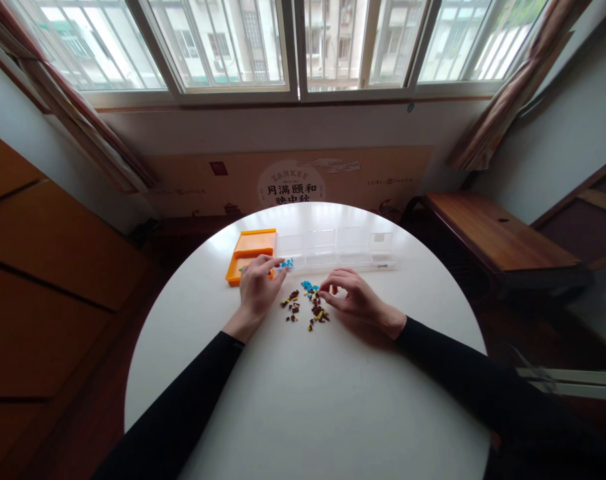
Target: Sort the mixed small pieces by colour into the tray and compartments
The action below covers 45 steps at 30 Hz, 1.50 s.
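Observation:
A scatter of tiny brown, yellow and blue pieces (307, 305) lies on the round white table (307, 400). My left hand (259, 285) rests beside them, its fingers pinched at a few blue pieces (286, 264) in the leftmost cell of a clear compartment box (333, 249). My right hand (351, 297) lies on the table to the right of the scatter, fingers curled and pinched at the pile's edge; what they hold is too small to see. An orange tray (249, 253) sits just behind my left hand.
A dark wooden bench (493, 237) stands to the right of the table. Wooden panels (47, 267) line the left side. Behind the table are a printed cardboard sheet (293, 180) against the wall and a wide window (293, 47).

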Available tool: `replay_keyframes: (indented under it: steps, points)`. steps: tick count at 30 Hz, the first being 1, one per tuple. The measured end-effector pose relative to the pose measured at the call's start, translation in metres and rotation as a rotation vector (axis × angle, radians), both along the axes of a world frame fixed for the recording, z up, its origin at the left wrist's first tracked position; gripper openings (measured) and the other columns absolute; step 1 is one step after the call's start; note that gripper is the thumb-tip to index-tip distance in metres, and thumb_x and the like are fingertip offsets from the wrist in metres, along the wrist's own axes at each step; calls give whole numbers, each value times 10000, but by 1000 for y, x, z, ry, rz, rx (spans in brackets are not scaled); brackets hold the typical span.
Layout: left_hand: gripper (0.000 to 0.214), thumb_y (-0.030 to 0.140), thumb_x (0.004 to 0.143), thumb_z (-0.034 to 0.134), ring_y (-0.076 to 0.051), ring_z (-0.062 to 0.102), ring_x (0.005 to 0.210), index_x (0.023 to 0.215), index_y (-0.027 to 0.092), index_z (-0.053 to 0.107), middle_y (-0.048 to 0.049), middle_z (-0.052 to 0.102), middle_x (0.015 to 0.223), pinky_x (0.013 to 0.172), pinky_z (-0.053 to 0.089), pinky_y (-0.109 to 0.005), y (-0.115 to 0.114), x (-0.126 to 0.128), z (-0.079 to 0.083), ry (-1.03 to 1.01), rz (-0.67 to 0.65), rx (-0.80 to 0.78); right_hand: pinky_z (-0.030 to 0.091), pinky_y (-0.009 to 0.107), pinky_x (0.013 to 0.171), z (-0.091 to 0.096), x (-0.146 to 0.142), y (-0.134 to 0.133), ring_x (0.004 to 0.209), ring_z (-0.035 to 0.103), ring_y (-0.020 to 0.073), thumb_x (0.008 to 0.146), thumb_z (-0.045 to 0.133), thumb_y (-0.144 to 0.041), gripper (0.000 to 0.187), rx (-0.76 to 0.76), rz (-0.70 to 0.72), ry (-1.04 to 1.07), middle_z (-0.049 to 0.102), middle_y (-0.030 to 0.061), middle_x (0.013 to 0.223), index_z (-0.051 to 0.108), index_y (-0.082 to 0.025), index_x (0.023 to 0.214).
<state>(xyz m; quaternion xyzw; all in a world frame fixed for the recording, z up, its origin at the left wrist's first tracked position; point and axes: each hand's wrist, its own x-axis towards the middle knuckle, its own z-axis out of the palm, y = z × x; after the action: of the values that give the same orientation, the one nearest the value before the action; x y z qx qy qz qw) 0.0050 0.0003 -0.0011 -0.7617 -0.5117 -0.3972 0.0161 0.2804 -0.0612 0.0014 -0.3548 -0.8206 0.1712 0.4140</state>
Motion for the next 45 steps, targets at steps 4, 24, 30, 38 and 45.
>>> replay_keyframes:
  steps: [4, 24, 30, 38, 45]
  points:
    - [105, 324, 998, 765, -216, 716, 881, 1036, 257, 836, -38, 775, 1009, 935, 524, -402, -14, 3, 4, 7, -152, -39, 511, 377, 921, -2, 1, 1, 822, 677, 186, 1039, 732, -244, 87, -13, -13, -6, 754, 4, 872, 744, -247, 953]
    - [73, 221, 995, 759, -211, 718, 925, 984, 263, 817, -33, 768, 971, 919, 522, -361, -19, 10, 1, 140, -481, -132, 509, 375, 922, -3, 1, 2, 837, 672, 186, 1032, 738, -240, 62, -4, -6, -10, 754, 3, 877, 759, -247, 973]
    - [18, 240, 969, 784, -204, 710, 881, 983, 239, 773, -17, 771, 961, 899, 488, -356, -25, 12, 5, 157, -378, -114, 504, 373, 926, -4, 1, 2, 831, 666, 182, 1020, 750, -228, 66, -8, -12, -9, 753, -3, 879, 750, -245, 956]
    - [92, 246, 973, 765, -179, 683, 788, 882, 233, 752, -2, 759, 897, 851, 459, -350, -26, 10, 5, 183, -291, -101, 511, 382, 935, -5, 1, 2, 836, 674, 187, 1019, 746, -218, 65, -9, -5, -5, 766, 4, 896, 748, -248, 961]
    - [129, 311, 1042, 721, -172, 678, 766, 955, 237, 779, -19, 787, 898, 830, 514, -350, -30, 14, 8, -26, -408, -114, 522, 375, 924, -6, 0, 2, 848, 685, 187, 1023, 752, -236, 48, -7, -21, -4, 754, 3, 885, 755, -249, 977]
